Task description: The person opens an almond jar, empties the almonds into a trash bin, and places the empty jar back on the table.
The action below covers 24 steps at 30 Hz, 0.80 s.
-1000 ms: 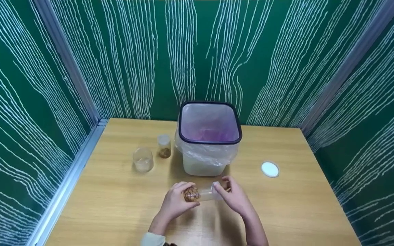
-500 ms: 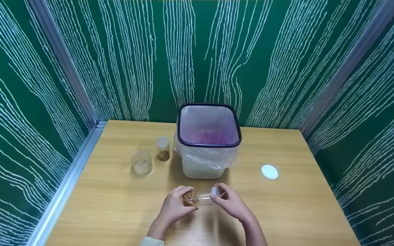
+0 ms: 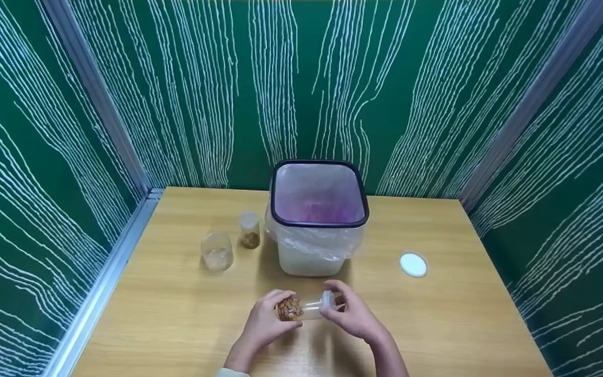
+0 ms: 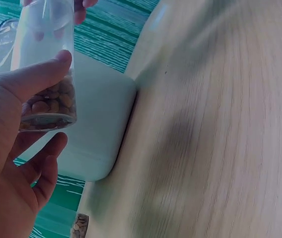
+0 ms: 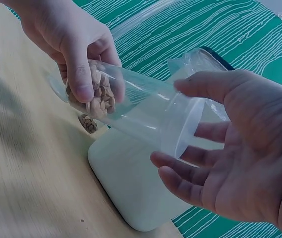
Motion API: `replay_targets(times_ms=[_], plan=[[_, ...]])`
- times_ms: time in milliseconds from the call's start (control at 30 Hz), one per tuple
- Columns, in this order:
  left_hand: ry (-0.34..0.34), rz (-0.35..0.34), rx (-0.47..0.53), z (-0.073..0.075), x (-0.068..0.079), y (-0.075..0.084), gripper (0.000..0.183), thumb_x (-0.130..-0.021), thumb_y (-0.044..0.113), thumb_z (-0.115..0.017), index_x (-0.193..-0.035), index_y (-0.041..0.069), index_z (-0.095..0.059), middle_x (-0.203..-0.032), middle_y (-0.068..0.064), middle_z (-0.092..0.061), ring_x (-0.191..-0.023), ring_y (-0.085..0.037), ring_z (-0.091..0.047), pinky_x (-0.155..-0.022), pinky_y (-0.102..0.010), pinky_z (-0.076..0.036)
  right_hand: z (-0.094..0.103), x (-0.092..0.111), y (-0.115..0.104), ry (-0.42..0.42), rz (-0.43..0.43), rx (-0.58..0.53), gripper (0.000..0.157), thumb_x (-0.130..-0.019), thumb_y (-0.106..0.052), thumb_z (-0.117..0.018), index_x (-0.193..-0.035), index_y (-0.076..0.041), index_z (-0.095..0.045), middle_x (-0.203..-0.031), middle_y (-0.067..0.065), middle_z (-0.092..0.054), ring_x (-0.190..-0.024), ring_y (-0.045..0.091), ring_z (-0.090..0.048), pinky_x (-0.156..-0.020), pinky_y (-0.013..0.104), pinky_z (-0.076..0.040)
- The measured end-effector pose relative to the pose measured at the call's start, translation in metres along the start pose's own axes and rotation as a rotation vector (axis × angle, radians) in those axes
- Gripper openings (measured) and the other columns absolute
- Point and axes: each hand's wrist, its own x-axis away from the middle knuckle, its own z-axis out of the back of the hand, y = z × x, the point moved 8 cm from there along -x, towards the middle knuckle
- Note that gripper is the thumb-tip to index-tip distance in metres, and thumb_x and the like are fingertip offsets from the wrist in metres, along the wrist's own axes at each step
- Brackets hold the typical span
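In the head view, the left hand (image 3: 266,323) is gripping a jar (image 3: 310,311) around its base, where brown nuts (image 3: 290,309) are lying. The jar is tilting nearly level above the table (image 3: 437,324), on the near side of the bin (image 3: 309,266). The right hand (image 3: 358,318) is pinching the lid (image 3: 327,300) at the jar's other end. A clear bag (image 3: 322,243) is hanging over the bin's outside. To its left, a second jar (image 3: 250,230) is standing near it, with a glass (image 3: 218,252) standing farther out; a white disc (image 3: 413,264) is lying well to the right. In the left wrist view, the left thumb is pressing across the jar beside the nuts, while the lower fingers are curling beneath its base. In the right wrist view, the right thumb is clamping one edge of the lid against fingers bending around the opposite edge; the lid is covering the jar's mouth, though how firmly one cannot tell.
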Motion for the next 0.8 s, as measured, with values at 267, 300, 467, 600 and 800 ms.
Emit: replay_targets(times_ms=[267, 300, 467, 600, 800], plan=[[-0.001, -0.005, -0.001, 0.000, 0.000, 0.001, 0.061, -0.060, 0.027, -0.091, -0.117, 0.021, -0.068, -0.110, 0.010, -0.064, -0.101, -0.010, -0.060, -0.092, -0.036, -0.048, 0.002, -0.002, 0.007, 0.010, -0.040, 0.055, 0.042, -0.101, -0.032, -0.051, -0.128, 0.001, -0.051, -0.120, 0.019, -0.057, -0.100, 0.031, -0.059, -0.079, 0.043, -0.051], [-0.001, -0.005, 0.000, 0.000, 0.000, 0.001, 0.062, -0.060, 0.026, -0.091, -0.117, 0.020, -0.068, -0.110, 0.010, -0.064, -0.101, -0.010, -0.060, -0.092, -0.036, -0.048, 0.002, -0.003, 0.012, 0.012, -0.036, 0.086, 0.041, -0.102, -0.035, -0.048, -0.123, 0.000, -0.054, -0.112, 0.015, -0.061, -0.096, 0.029, -0.060, -0.077, 0.042, -0.050], [-0.018, 0.015, 0.006, -0.001, 0.000, -0.002, 0.063, -0.061, 0.026, -0.092, -0.118, 0.019, -0.068, -0.112, 0.010, -0.064, -0.102, -0.010, -0.060, -0.094, -0.037, -0.047, -0.002, -0.003, 0.019, -0.031, -0.082, 0.145, 0.044, -0.101, -0.045, -0.045, -0.107, -0.005, -0.059, -0.090, 0.004, -0.061, -0.075, 0.020, -0.059, -0.065, 0.036, -0.050], [-0.029, 0.030, 0.018, -0.004, 0.000, -0.004, 0.062, -0.062, 0.027, -0.091, -0.119, 0.019, -0.068, -0.113, 0.010, -0.063, -0.102, -0.010, -0.060, -0.094, -0.038, -0.047, -0.002, -0.002, 0.020, -0.043, -0.103, 0.149, 0.042, -0.097, -0.045, -0.055, -0.108, -0.005, -0.059, -0.089, 0.003, -0.060, -0.076, 0.018, -0.058, -0.064, 0.034, -0.051], [-0.037, 0.035, 0.014, -0.007, -0.001, -0.004, 0.062, -0.062, 0.028, -0.091, -0.119, 0.021, -0.067, -0.113, 0.010, -0.063, -0.102, -0.010, -0.060, -0.094, -0.038, -0.047, 0.001, 0.000, 0.016, -0.036, -0.052, 0.115, 0.044, -0.088, -0.034, -0.071, -0.118, -0.005, -0.056, -0.097, 0.007, -0.059, -0.078, 0.019, -0.058, -0.065, 0.034, -0.050]])
